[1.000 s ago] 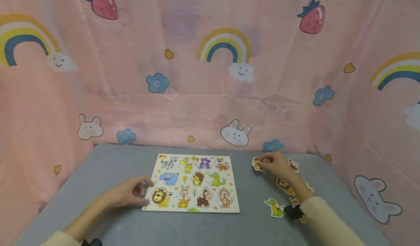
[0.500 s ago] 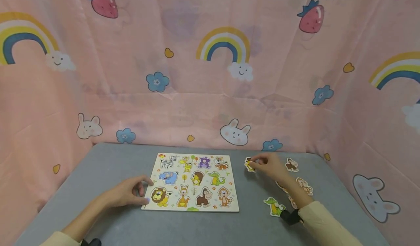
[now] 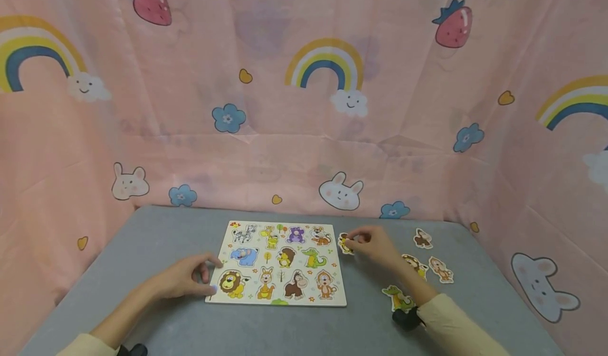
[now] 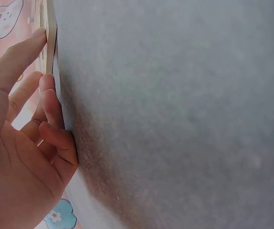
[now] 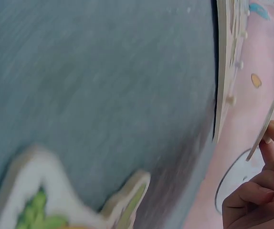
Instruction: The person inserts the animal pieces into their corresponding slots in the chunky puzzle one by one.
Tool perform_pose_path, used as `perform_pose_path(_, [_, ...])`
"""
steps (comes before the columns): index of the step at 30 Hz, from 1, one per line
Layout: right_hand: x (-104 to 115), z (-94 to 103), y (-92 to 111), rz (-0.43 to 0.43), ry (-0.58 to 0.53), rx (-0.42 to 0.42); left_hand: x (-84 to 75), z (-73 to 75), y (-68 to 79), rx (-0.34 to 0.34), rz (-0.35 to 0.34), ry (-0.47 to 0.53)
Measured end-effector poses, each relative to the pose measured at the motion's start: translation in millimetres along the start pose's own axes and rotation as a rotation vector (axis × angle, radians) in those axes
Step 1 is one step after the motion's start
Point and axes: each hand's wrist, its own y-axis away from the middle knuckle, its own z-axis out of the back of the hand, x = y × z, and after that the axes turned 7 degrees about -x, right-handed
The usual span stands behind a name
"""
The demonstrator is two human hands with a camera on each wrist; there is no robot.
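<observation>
My right hand (image 3: 377, 247) pinches a small brown-and-yellow puzzle piece (image 3: 345, 244), apparently the hedgehog, just off the right edge of the white animal puzzle board (image 3: 304, 302). In the right wrist view, the thin piece (image 5: 263, 131) is edge-on between thumb and finger, above table level. At the board's left edge rests my left hand (image 3: 178, 278), thumb and index fingertip touching it. The left wrist view has the thumb on the board's side (image 4: 50, 43), with the other fingers loosely bent nearby. Small knobs stand up from the board in the right wrist view.
Right of the board lie loose pieces: a gorilla (image 3: 423, 238), a monkey (image 3: 440, 270), a lion (image 3: 415, 266) partly behind my forearm, and a crocodile (image 3: 395, 297) partly covered by the black wrist strap (image 3: 407, 319). A pink printed curtain (image 3: 266, 160) surrounds the grey table (image 3: 176, 229).
My right hand has carried the pinched piece leftward from among the loose pieces to beside the board, uncovering the gorilla and monkey. The left hand and board have stayed put.
</observation>
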Motion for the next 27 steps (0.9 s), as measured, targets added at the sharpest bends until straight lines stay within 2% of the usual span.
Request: perform_pose_path(27, [22.0,-49.3,-10.0,0.009,-0.084,0.079,-0.3,-0.2,-0.8,0.003,-0.019,0.007])
